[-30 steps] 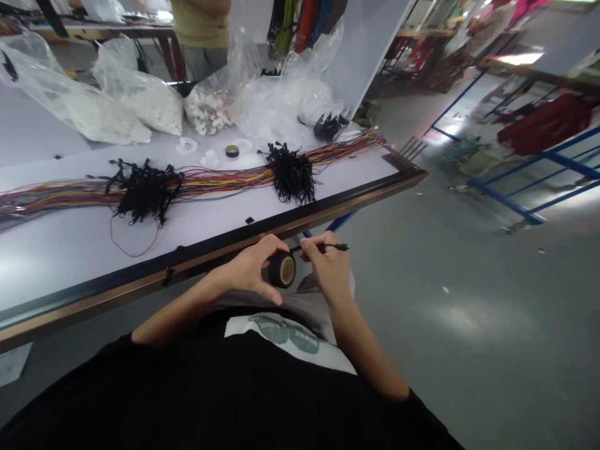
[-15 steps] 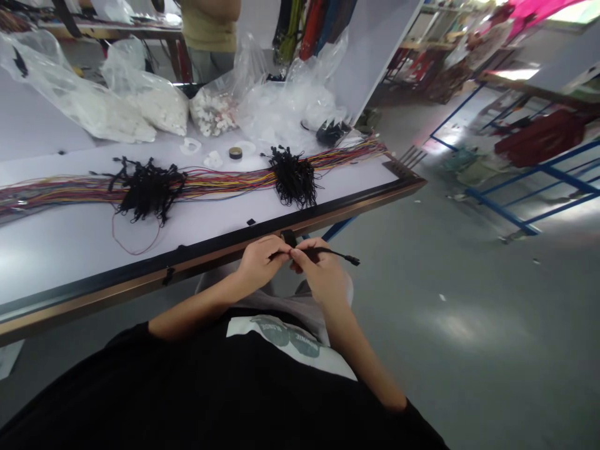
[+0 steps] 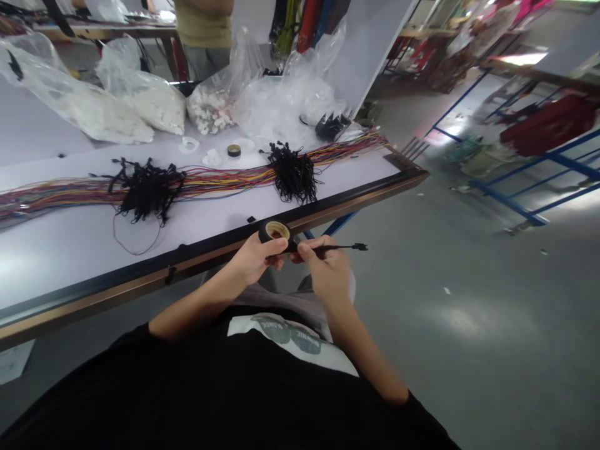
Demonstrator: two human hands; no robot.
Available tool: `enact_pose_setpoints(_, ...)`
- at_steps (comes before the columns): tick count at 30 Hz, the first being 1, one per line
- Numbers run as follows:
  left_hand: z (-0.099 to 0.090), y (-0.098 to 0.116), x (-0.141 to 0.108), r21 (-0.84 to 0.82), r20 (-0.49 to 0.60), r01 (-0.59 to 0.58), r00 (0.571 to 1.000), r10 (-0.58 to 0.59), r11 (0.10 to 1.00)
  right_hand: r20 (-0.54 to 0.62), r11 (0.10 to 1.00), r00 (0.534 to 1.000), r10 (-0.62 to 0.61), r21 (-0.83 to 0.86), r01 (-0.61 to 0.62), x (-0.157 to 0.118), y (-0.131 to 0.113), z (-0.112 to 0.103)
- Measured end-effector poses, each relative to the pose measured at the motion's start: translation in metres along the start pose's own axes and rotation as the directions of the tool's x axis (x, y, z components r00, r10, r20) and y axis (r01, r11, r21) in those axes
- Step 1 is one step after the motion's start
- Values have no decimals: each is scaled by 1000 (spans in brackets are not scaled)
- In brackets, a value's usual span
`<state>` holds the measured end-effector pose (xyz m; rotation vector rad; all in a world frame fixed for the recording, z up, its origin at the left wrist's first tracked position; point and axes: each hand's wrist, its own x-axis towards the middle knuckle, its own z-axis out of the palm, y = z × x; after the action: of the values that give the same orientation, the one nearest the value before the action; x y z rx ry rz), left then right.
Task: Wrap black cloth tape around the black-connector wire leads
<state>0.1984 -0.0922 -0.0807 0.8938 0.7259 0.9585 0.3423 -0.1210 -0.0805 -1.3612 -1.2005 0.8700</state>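
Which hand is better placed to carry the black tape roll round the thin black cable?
Left, probably. The left hand already grips the tape roll just above the cable. The right hand pinches the cable, its plug end sticking out beyond.

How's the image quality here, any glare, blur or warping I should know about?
Head view: the hands, left hand on the tape roll and right hand on the thin black cable, are fairly sharp. The table edge bows from wide-angle distortion, glare patches shine on the floor, and the far racks look smeared.
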Motion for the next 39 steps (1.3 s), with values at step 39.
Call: enact_pose_setpoints(39, -8, -2, -7, 241, 40, -161, 987, 156, 957, -95, 998, 995, 24, -55, -30, 3, -5, 2)
